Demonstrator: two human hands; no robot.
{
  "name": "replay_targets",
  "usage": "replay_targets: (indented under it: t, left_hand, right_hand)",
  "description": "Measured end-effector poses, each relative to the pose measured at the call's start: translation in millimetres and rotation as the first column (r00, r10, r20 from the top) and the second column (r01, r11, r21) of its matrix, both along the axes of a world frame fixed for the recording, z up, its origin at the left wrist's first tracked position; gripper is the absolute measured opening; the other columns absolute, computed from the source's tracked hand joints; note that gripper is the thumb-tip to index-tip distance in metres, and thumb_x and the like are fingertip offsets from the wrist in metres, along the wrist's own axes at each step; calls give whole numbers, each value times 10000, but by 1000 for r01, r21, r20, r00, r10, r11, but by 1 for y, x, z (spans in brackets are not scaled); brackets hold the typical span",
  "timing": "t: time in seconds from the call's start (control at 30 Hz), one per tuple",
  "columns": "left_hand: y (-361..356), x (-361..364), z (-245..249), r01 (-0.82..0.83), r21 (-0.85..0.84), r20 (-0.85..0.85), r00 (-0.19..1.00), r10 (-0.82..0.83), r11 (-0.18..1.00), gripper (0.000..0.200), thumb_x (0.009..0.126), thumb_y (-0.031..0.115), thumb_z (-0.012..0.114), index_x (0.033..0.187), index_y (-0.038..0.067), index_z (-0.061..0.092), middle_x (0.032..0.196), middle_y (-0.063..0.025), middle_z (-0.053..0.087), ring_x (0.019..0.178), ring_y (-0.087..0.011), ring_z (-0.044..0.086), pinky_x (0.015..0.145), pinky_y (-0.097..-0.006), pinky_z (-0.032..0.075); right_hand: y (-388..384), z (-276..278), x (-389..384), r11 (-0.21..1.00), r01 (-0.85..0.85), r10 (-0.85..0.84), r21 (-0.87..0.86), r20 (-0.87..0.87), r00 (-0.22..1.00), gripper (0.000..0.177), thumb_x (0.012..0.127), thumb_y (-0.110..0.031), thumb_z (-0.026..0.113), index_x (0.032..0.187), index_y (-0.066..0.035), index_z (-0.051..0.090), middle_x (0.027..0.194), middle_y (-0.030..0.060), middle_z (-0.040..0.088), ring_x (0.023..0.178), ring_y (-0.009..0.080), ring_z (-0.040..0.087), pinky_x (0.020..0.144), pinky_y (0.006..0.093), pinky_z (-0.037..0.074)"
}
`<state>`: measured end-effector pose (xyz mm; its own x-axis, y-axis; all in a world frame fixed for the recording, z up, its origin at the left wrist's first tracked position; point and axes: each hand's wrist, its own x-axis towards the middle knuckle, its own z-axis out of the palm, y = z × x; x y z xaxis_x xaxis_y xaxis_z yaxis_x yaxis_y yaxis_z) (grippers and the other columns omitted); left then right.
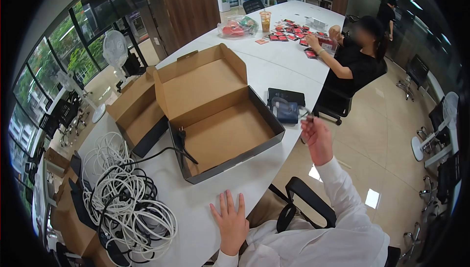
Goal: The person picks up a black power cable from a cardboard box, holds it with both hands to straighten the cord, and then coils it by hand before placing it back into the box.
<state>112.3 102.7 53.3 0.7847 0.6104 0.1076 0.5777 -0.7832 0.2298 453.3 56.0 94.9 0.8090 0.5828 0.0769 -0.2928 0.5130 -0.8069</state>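
My left hand [231, 223] lies flat on the white table with its fingers spread, holding nothing. In front of it is an open black cardboard box [230, 166] with a brown inside and its lid folded back. A black cable with a plug [182, 137] runs over the box's left wall. My right hand [317, 139] is raised at the table's right edge, fingertips pinched by a small, blurred thing I cannot make out. Just beyond the fingers, a dark blue pouch-like object [287, 113] rests by a black flat case [285, 95].
A large tangle of white and black cables [129, 208] covers the table's left side. A second open box [139, 113] stands behind it. Farther along, a seated person [360, 56] handles things near red packets [293, 32], a drink cup [265, 21] and a plastic bag [237, 26].
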Motion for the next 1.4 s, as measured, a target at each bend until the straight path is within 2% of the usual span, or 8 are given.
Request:
replay_targets:
  t: [0.13,0.37,0.73,0.97,1.1,1.13,1.23,1.4]
  left_hand:
    - [-1,0,2,-17,20,-2,1000,17,1000,802,692,137,696,1453,76,453,1565,-257,277,1444,-453,249,1142,-693,122]
    - [-2,2,2,-55,53,-44,997,57,997,767,724,155,698,1453,114,465,1559,-228,308,1440,-421,278,1144,-667,182]
    - [-3,8,7,-93,-24,7,996,93,995,772,681,120,675,1430,121,491,1551,-222,321,1407,-434,311,1142,-620,239]
    - [-4,10,9,-108,-22,-3,994,108,994,773,676,115,676,1428,126,497,1551,-218,327,1402,-429,324,1140,-614,247]
    - [-5,9,8,-108,-18,9,994,108,994,778,673,114,677,1429,122,494,1551,-221,326,1400,-432,331,1141,-612,247]
    - [-6,9,7,-106,-19,12,994,106,994,780,672,114,677,1430,120,494,1551,-222,326,1401,-432,332,1141,-612,246]
    - [-6,9,5,-101,6,5,995,101,995,782,671,114,674,1432,115,491,1552,-227,324,1404,-432,331,1141,-611,245]
    - [-7,8,3,-91,23,10,996,91,996,785,674,111,665,1437,100,483,1552,-238,318,1412,-436,316,1147,-608,233]
  right_hand:
    - [24,7,41,999,34,-34,-9,41,999,276,1031,-261,540,1095,-4,621,1042,130,718,904,161,694,786,303,566]
    - [87,-12,111,981,3,4,-195,33,999,227,1014,-223,557,1059,-10,619,1016,120,717,888,160,698,775,285,563]
    - [200,-37,211,856,30,110,-516,238,965,225,968,-180,568,1018,27,640,906,123,721,771,179,716,635,295,584]
    - [218,-60,242,753,31,179,-657,249,952,225,951,-181,566,1020,11,662,892,112,733,732,174,719,586,294,580]
    - [216,-67,254,620,180,273,-764,425,863,216,930,-185,580,984,-10,694,824,74,721,622,138,669,483,267,506]
    - [217,-68,256,592,178,291,-786,415,862,219,919,-176,586,975,-2,706,805,66,712,583,127,646,451,277,483]
    - [215,-69,261,580,136,306,-803,369,878,219,914,-158,575,993,1,704,827,75,714,577,135,648,449,273,481]
    - [195,-62,255,669,164,261,-725,436,861,234,896,-132,573,1025,15,702,873,115,729,631,166,704,485,282,535]
